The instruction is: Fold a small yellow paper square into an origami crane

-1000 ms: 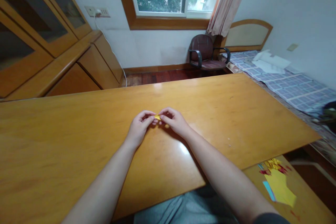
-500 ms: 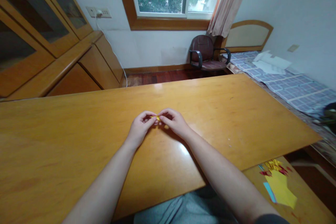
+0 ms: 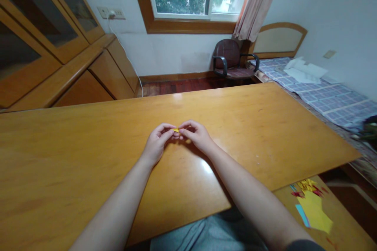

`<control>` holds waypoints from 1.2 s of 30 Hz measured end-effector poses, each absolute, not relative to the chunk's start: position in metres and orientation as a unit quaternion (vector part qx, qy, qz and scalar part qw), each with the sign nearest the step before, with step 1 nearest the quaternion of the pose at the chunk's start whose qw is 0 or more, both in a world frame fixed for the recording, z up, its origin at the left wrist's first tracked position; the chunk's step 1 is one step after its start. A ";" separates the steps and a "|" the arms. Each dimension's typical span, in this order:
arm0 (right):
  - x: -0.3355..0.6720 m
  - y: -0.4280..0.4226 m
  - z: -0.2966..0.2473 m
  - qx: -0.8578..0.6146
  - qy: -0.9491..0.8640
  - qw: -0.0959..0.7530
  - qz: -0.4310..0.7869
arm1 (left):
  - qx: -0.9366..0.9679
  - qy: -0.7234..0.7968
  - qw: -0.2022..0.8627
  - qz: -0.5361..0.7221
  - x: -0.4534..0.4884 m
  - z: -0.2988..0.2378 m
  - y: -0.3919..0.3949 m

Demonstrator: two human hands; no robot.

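One long orange-brown wooden table (image 3: 88,145) fills the middle of the frame. One dark red office chair (image 3: 229,60) stands upper right of centre. Loose yellow paper sheets (image 3: 315,210) lie at lower right. At centre, your left hand (image 3: 156,145) and right hand (image 3: 197,137) both pinch one small yellow folded paper piece (image 3: 176,130), mostly hidden by your fingertips.

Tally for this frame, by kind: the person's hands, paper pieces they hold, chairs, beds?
Hands: 2, the left hand and right hand
Paper pieces held: 1, a small yellow paper piece pinched between both hands at the wooden table
Chairs: 1, the office chair under the window
Beds: 1, the bed on the right
Total: 5
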State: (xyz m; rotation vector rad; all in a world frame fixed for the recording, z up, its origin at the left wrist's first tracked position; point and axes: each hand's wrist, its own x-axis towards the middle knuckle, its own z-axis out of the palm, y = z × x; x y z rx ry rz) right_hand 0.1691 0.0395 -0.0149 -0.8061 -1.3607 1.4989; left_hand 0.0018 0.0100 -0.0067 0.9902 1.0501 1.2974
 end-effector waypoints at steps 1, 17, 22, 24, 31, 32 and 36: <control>0.169 0.039 -0.014 -0.327 -0.549 0.461 0.616 | 0.425 0.449 0.562 0.549 0.002 -0.006 0.010; 0.171 0.035 -0.007 -0.332 -0.548 0.442 0.628 | 0.396 0.461 0.571 0.552 0.006 0.002 0.008; 0.170 0.035 -0.007 -0.341 -0.547 0.445 0.622 | 0.386 0.455 0.578 0.557 0.006 0.002 0.008; 0.170 0.035 -0.006 -0.349 -0.547 0.442 0.619 | 0.387 0.450 0.579 0.558 0.006 0.001 0.008; 0.169 0.036 -0.003 -0.355 -0.514 0.436 0.648 | 0.416 0.459 0.555 0.555 0.004 -0.004 0.009; 0.169 0.036 -0.004 -0.352 -0.512 0.438 0.650 | 0.423 0.460 0.549 0.555 0.003 -0.005 0.009; 0.168 0.039 -0.006 -0.342 -0.516 0.446 0.646 | 0.441 0.460 0.537 0.552 0.002 -0.010 0.011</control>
